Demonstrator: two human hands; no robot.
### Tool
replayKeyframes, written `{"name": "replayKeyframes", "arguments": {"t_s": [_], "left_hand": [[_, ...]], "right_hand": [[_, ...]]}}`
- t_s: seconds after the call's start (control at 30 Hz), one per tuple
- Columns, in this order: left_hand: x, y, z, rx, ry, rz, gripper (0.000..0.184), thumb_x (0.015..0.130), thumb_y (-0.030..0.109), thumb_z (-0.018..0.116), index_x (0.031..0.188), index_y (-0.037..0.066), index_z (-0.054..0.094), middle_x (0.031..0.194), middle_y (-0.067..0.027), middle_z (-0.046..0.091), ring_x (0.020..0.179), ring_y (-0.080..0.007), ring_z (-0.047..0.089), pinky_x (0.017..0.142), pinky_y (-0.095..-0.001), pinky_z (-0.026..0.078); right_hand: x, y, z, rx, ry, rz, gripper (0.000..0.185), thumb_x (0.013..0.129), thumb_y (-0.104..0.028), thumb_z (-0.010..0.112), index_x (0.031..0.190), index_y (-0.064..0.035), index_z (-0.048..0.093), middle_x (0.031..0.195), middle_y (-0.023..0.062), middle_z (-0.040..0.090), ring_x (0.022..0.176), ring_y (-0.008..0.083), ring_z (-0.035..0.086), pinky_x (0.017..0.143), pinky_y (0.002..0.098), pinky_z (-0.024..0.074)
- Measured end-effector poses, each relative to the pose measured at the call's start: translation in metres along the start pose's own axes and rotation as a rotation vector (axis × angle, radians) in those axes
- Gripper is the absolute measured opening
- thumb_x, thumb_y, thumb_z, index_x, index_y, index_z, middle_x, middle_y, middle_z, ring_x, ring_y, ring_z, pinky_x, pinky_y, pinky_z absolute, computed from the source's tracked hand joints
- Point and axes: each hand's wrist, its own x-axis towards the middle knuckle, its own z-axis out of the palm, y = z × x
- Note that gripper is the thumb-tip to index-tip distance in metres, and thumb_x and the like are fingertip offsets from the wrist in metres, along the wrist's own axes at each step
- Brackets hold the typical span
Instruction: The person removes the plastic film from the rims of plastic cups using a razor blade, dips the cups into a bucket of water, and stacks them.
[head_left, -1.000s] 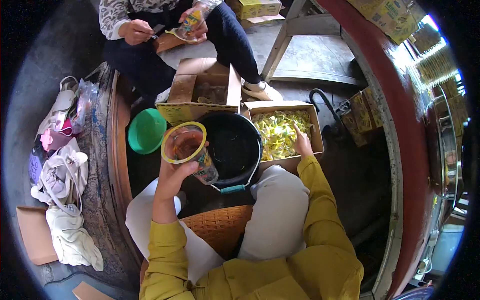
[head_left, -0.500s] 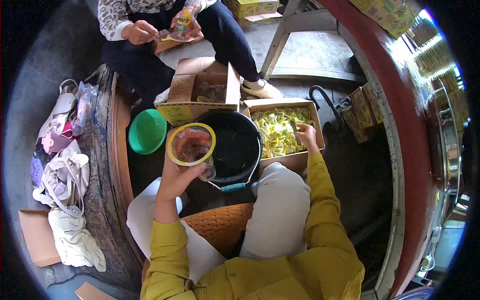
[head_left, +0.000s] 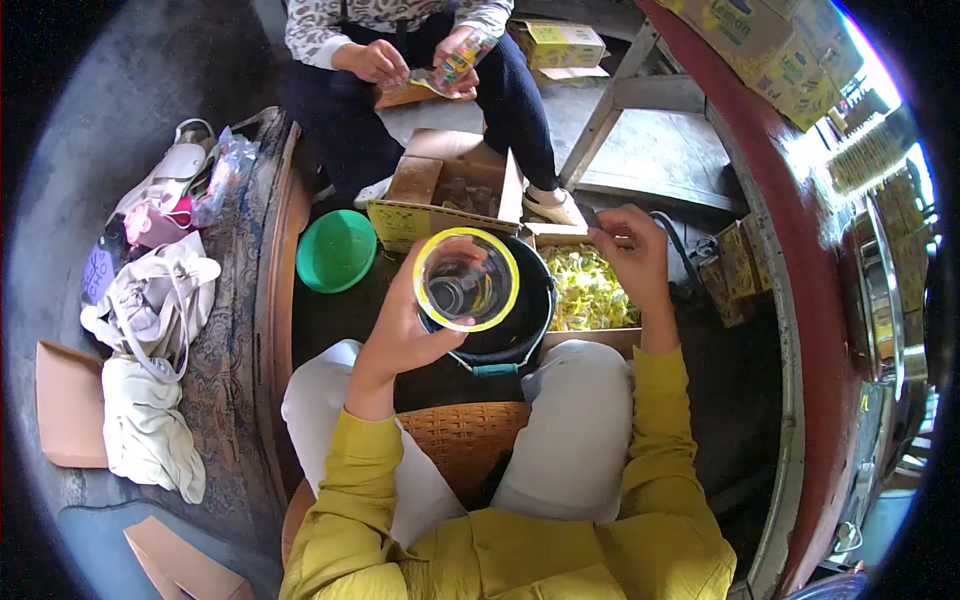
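Observation:
My left hand (head_left: 400,325) is wrapped around a clear plastic cup (head_left: 448,292) with a yellow rim, its mouth turned up toward me. The cup hangs over a black bucket (head_left: 545,318) that has a teal grip on its handle. My right hand (head_left: 640,255) is raised above a cardboard box (head_left: 590,341) full of crumpled yellow-green scraps (head_left: 585,285). Its fingers are pinched on a small dark, flat, blade-like piece (head_left: 588,216), mostly hidden by the fingers.
Opposite me a seated person (head_left: 400,90) holds a labelled clear cup (head_left: 462,62). Between us stands an open cardboard box (head_left: 440,220) with clear plastic items inside. A green basin (head_left: 336,250) lies left of the bucket. Bags (head_left: 160,310) rest at the left.
My right hand has lifted up from the scraps with the blade-like piece. My left hand has turned the cup's mouth more toward me. The whole view has shifted.

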Motion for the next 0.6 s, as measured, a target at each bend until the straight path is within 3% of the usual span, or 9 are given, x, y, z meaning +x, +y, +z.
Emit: {"name": "replayKeyframes", "arguments": {"t_s": [0.1, 0.23, 0.37, 0.47, 0.6], "left_hand": [[-0.005, 0.012, -0.002, -0.057, -0.035, 0.037, 0.061, 0.063, 0.005, 0.059, 0.121, 0.0, 0.039, 0.11, -0.0106, 0.051, 0.1, -0.0172, 0.05, 0.091, -0.0298, 0.038], [-0.014, 0.024, -0.008, -0.118, -0.088, 0.069, 0.063, 0.065, 0.004, 0.057, 0.124, 0.001, 0.036, 0.11, -0.0113, 0.049, 0.097, -0.0162, 0.05, 0.087, -0.0285, 0.038], [-0.02, 0.044, -0.009, -0.211, -0.123, -0.01, 0.069, 0.067, 0.005, 0.058, 0.128, 0.0, 0.026, 0.109, -0.0134, 0.048, 0.092, -0.0172, 0.049, 0.085, -0.0289, 0.038], [-0.022, 0.061, -0.009, -0.264, -0.151, -0.038, 0.068, 0.067, 0.006, 0.058, 0.127, 0.0, 0.028, 0.109, -0.013, 0.048, 0.091, -0.0166, 0.049, 0.084, -0.0291, 0.039], [-0.023, 0.059, -0.011, -0.2, -0.153, 0.026, 0.066, 0.066, 0.006, 0.058, 0.126, -0.001, 0.03, 0.106, -0.012, 0.05, 0.09, -0.0156, 0.049, 0.083, -0.0286, 0.04]], "right_hand": [[0.002, -0.081, 0.002, -0.169, 0.011, -0.376, 0.021, 0.066, 0.006, 0.064, 0.085, -0.0028, 0.065, 0.076, 0.0076, 0.06, 0.067, 0.017, 0.06, 0.06, 0.0275, 0.0487], [0.002, -0.123, 0.011, -0.282, 0.04, -0.714, 0.024, 0.058, 0.005, 0.063, 0.079, -0.0047, 0.066, 0.077, 0.0047, 0.058, 0.07, 0.0206, 0.059, 0.059, 0.0309, 0.0472], [-0.002, -0.149, 0.016, -0.392, 0.023, -0.822, 0.024, 0.055, 0.005, 0.064, 0.077, -0.0043, 0.068, 0.073, 0.0056, 0.058, 0.068, 0.0205, 0.059, 0.059, 0.0288, 0.0485], [0.001, -0.154, 0.018, -0.404, -0.023, -0.892, 0.029, 0.055, -0.005, 0.061, 0.083, -0.0058, 0.066, 0.078, 0.0029, 0.057, 0.07, 0.0188, 0.058, 0.059, 0.0302, 0.0473], [0.001, -0.163, 0.02, -0.452, -0.108, -0.858, 0.028, 0.056, -0.005, 0.062, 0.084, -0.0062, 0.066, 0.079, 0.0028, 0.057, 0.071, 0.0189, 0.058, 0.06, 0.0301, 0.0473]]}}
